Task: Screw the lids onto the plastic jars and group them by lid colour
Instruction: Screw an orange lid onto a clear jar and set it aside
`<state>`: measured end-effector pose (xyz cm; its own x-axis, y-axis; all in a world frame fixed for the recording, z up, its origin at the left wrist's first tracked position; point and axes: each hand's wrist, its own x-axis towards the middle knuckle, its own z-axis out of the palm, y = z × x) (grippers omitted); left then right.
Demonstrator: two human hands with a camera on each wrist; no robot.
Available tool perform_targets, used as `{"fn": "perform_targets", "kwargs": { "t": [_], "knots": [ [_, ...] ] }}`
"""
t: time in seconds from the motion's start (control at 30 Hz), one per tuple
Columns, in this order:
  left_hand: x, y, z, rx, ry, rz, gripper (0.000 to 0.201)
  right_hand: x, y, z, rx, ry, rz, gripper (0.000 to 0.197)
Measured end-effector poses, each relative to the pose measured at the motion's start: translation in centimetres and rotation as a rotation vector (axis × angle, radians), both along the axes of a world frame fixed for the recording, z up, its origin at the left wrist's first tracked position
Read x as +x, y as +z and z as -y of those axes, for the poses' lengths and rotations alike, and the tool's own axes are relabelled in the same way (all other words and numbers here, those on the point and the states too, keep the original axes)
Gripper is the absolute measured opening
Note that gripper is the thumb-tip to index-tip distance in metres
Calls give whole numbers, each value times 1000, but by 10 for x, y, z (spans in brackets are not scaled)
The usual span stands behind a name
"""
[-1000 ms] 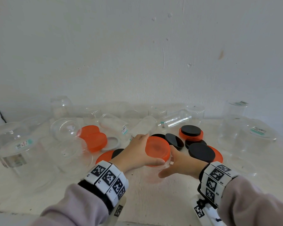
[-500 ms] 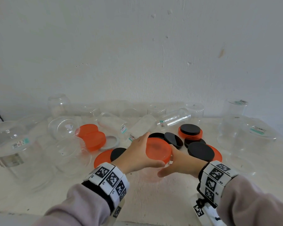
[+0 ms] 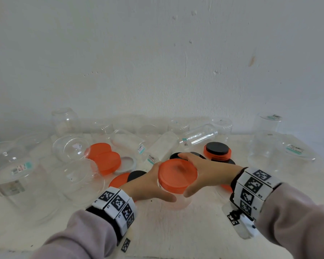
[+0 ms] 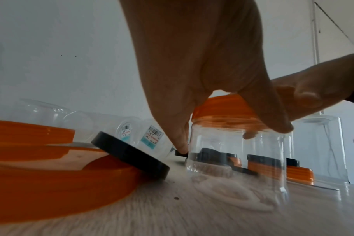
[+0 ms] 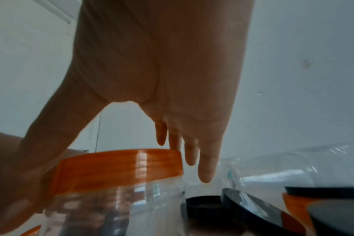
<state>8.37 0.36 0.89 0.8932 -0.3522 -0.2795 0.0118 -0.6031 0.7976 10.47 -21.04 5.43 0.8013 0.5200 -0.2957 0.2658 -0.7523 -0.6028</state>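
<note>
Left hand (image 3: pixel 148 186) wraps the clear jar (image 4: pixel 238 159) below its orange lid (image 3: pixel 177 175); right hand (image 3: pixel 208 173) curls round that lid. My guess: tilted threads could jam, or the jar could slip and knock the black lid (image 4: pixel 129 153) just left. Behind the jar, stickers (image 4: pixel 152 135) show barcodes, "2.00" and "2.10".

Plain indoor room — scuffed white wall (image 3: pixel 157 62), pale wooden tabletop (image 3: pixel 176 230); kind unclear.
</note>
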Motion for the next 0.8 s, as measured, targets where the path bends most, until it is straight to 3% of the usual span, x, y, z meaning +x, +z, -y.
{"fn": "perform_targets", "kwargs": {
  "t": [0.2,0.47,0.8],
  "knots": [
    [9,-9,-1,17,9,-19,108,3,12,-24,-232,127,90,110],
    [10,-21,-5,-40,-11,-5,104,10,22,-44,-444,155,116,106],
    [12,-28,-10,-76,-3,-20,109,11,31,-53,-524,171,118,106]
  ]
}}
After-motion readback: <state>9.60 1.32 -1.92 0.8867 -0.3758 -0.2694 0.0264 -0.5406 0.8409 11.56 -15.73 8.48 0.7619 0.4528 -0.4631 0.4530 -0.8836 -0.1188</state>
